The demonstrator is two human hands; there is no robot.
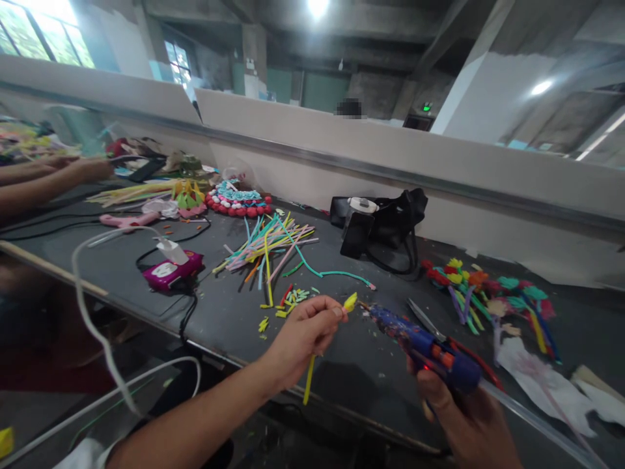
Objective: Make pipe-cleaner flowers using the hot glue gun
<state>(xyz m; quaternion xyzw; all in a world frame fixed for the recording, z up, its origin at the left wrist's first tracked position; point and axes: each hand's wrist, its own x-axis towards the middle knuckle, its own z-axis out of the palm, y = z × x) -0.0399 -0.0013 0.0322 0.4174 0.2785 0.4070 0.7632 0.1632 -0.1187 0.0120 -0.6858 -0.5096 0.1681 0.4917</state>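
Note:
My left hand (303,339) is closed in a pinch on a yellow pipe-cleaner stem (309,378) whose folded yellow tip (350,301) sticks up past my thumb. My right hand (461,410) grips a blue hot glue gun (424,345), its nozzle almost touching the yellow tip. A clear glue stick (537,423) trails out of the gun's back. Both hands hover over the front edge of the dark worktable (234,319).
A heap of coloured pipe cleaners (268,244) and cut bits (293,298) lie ahead. Scissors (430,322), finished pipe-cleaner flowers (488,296), a black bag (381,225), a pink power strip (170,268) and a pink glue gun (127,220) are around. Another person's arms (53,172) work at far left.

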